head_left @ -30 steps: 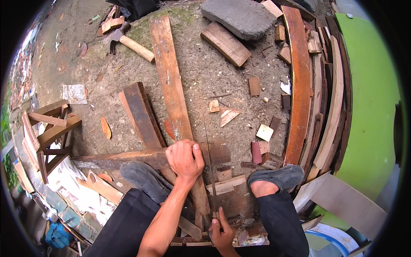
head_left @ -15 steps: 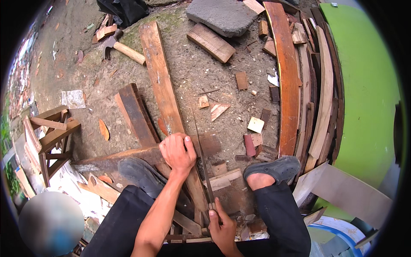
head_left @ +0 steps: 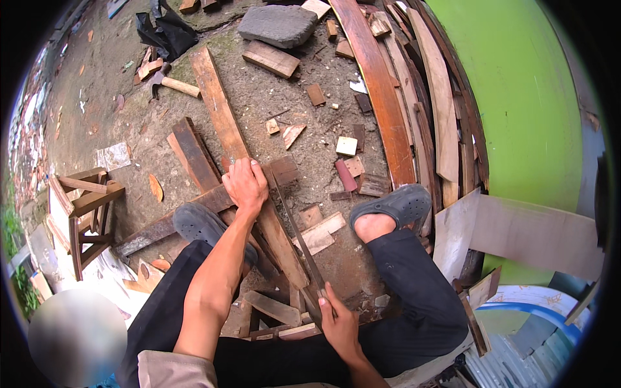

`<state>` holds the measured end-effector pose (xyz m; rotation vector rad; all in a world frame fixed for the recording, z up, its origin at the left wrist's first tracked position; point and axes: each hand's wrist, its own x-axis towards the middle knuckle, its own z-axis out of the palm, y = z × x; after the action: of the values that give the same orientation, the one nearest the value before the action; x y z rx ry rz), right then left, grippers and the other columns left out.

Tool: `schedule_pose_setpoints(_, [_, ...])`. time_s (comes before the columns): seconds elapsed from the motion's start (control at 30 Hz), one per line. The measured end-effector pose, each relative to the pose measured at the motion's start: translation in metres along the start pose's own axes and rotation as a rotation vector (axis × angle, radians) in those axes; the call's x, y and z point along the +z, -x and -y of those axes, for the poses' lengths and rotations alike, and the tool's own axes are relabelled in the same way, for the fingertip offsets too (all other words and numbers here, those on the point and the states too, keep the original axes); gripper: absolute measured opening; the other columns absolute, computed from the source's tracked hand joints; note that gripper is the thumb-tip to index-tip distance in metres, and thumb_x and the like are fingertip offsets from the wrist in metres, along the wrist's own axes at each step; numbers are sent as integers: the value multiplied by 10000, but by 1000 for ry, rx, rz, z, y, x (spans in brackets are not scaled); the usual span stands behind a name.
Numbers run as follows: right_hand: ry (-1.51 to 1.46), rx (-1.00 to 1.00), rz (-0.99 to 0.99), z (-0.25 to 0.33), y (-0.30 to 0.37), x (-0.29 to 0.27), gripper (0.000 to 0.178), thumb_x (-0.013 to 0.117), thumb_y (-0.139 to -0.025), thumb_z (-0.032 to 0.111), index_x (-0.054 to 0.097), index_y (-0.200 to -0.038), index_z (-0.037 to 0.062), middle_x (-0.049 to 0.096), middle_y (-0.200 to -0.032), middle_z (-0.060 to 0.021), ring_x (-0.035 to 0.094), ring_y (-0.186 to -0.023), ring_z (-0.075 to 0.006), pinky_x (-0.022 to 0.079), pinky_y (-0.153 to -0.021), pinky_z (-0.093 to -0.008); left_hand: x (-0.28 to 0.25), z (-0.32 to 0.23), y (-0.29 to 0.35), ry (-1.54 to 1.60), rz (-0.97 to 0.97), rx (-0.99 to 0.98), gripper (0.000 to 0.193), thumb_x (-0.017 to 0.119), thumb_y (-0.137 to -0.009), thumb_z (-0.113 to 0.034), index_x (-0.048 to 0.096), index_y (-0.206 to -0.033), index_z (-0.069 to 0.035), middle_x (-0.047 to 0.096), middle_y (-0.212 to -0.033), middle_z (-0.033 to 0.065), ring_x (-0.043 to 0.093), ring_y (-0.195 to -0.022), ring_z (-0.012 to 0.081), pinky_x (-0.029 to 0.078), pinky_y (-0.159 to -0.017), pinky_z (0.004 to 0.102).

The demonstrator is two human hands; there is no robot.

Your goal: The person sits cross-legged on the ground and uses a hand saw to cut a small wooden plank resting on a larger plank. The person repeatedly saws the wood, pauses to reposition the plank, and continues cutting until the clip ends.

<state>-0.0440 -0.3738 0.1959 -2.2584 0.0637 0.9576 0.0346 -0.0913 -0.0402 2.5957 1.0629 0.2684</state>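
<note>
A long wooden plank (head_left: 220, 107) stretches away from me, lying over a darker crosswise beam (head_left: 155, 230). My left hand (head_left: 246, 186) is closed over the plank near this crossing, its fingers wrapped round the edge. In my right hand (head_left: 339, 326) is the handle of a handsaw (head_left: 299, 238), close to my body. Its long thin blade shows nearly edge-on, running along the plank's right side with the tip just right of my left hand. Whether the teeth touch the wood I cannot tell.
My clogged feet flank the work. A hammer (head_left: 176, 85) lies far left, beside a black bag (head_left: 165, 32). A small wooden frame (head_left: 90, 207) stands left. Offcuts, including a red block (head_left: 345, 175), lie right of the plank. Long boards (head_left: 381, 90) lean near a green panel (head_left: 517, 97).
My right hand has drawn the saw back toward me; its tip is now much nearer my left hand. My left hand keeps its hold on the plank. The whole view has shifted.
</note>
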Motion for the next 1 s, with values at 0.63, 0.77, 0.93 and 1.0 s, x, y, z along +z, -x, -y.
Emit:
schedule_pose_setpoints(0.63, [-155,-114,0,-5,-105,62,421,588,-1016,363,639,-1401,200,616,-715,-285,576,-541,-377,467,-586,-468,-8,2,5,84,58,54,199,581,-975,-273,597,-927,-80,608,-884,100,575,-921,305,380,-861,451])
schedule_pose_setpoints(0.77, [-163,-94,15,2,-108,68,456,610,-1001,368,633,-1405,157,685,-877,-297,678,-727,-382,520,-709,-445,-25,15,10,216,88,221,406,694,-883,-340,596,-1160,-61,595,-1137,126,540,-1129,299,371,-999,447])
schedule_pose_setpoints(0.93, [-330,-221,143,4,-84,63,690,730,-947,271,453,-1538,47,635,-1343,-251,627,-1229,-269,496,-1001,-324,-62,40,22,-68,219,385,846,804,-788,-490,463,-1439,-70,487,-1378,156,438,-1325,334,334,-1100,487])
schedule_pose_setpoints(1.0, [-430,-305,231,13,-65,51,790,745,-924,163,342,-1580,-14,463,-1561,-222,475,-1424,-257,409,-1128,-331,-67,44,21,-133,425,262,945,825,-760,-546,436,-1494,-98,518,-1320,146,492,-1276,335,415,-1061,480])
